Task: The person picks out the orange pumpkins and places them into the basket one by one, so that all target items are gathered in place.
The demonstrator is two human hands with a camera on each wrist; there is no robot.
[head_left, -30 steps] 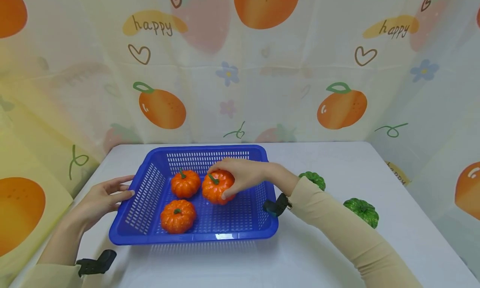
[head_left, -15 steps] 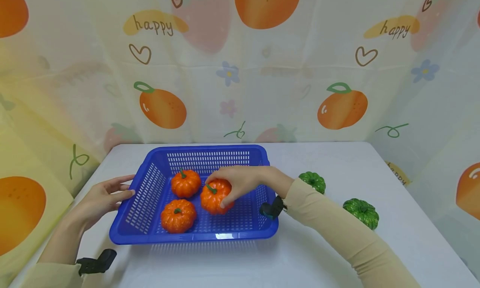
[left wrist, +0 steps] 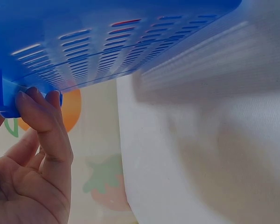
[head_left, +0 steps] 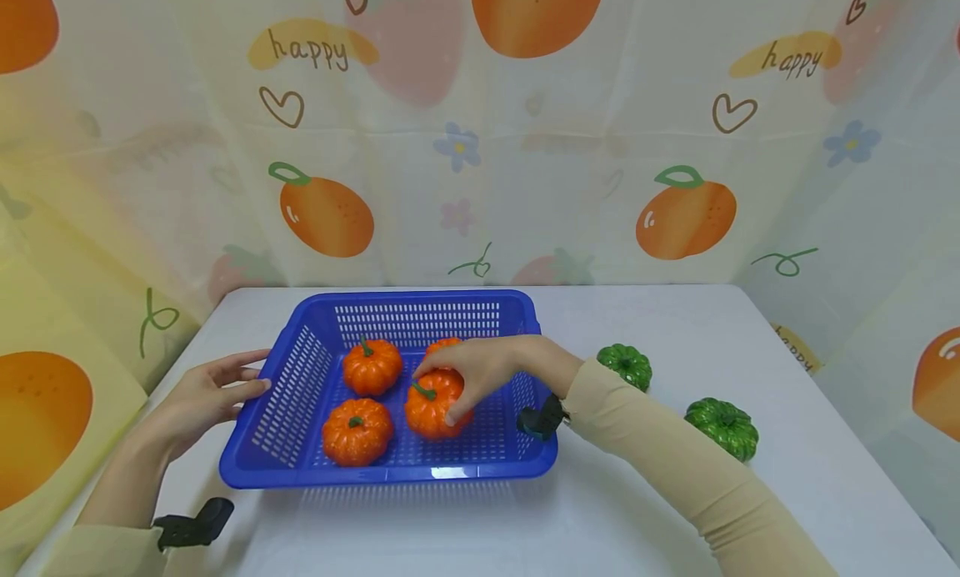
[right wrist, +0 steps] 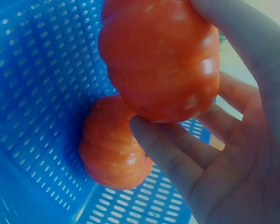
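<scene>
My right hand [head_left: 480,368] grips an orange toy pumpkin [head_left: 433,410] with a green stem, inside the blue plastic basket [head_left: 390,475]. In the right wrist view, thumb and fingers wrap this pumpkin [right wrist: 161,60], which hangs above another orange pumpkin [right wrist: 114,149]. That other pumpkin [head_left: 442,345] is partly hidden behind my hand in the head view. Two more orange pumpkins, a back one [head_left: 372,368] and a front one [head_left: 357,433], sit in the basket's left half. My left hand [head_left: 202,402] holds the basket's left rim; its fingers [left wrist: 49,121] curl at the edge in the left wrist view.
On the white table [head_left: 637,502], right of the basket, lie two green toy pumpkins, one farther back [head_left: 625,366] and one nearer [head_left: 723,427] beside my right sleeve [head_left: 682,452]. A fruit-printed curtain [head_left: 555,185] hangs behind the table.
My right hand has brought its pumpkin toward the front of the basket, exposing part of the pumpkin behind it. The left hand and basket have stayed in place.
</scene>
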